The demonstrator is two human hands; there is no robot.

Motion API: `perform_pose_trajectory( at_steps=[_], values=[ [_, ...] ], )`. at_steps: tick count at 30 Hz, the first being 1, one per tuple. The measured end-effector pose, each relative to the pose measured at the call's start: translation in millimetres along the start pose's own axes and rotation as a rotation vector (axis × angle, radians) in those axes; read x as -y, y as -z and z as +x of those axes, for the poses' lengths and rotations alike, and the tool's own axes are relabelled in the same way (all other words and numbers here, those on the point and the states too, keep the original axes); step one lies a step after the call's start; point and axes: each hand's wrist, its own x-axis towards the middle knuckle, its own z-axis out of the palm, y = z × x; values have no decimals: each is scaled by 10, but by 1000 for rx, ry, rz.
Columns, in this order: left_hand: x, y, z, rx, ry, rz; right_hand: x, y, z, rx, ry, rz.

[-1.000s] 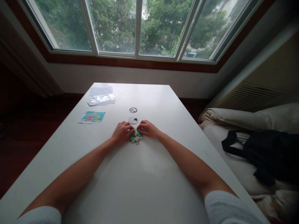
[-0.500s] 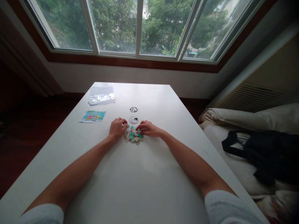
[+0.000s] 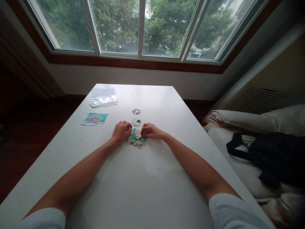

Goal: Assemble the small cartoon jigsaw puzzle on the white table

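A small heap of jigsaw puzzle pieces (image 3: 135,140), some teal and some showing bare beige backs, lies on the white table (image 3: 138,184). At the heap's upper left, my left hand (image 3: 121,130) has its fingers curled in together; whatever is between the fingertips is too small to make out. Facing it from the right, my right hand (image 3: 152,131) pinches at the edge of the heap, with a bit of teal puzzle piece at its fingertips. Loose pieces lie between the two hands.
Just beyond the heap, two round metal-rimmed fittings (image 3: 136,122) sit in the tabletop. A colourful picture sheet (image 3: 95,118) lies to the left, with a clear plastic bag (image 3: 104,97) behind it. Right of the table, a dark garment (image 3: 274,156) rests on a pale sofa (image 3: 240,124).
My left hand has shifted slightly right, towards the heap. The fingers of my right hand have drawn back a little to the right and closed more tightly.
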Motion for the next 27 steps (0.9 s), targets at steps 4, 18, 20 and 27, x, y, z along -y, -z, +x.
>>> perform_pose_trajectory(
  at_steps=[4,18,20,27],
  values=[
    [21,-13,-6,-22,11,17,-91,-71,2,-38,-47,246],
    [-27,27,-17,3,-103,2,-222,-204,-7,-457,-168,-158],
    [-5,17,-15,-13,-74,16,-213,-212,-13,-408,-133,-276],
    [24,0,-12,-69,-50,48,-166,-203,-37,-320,-29,-317]
  ],
)
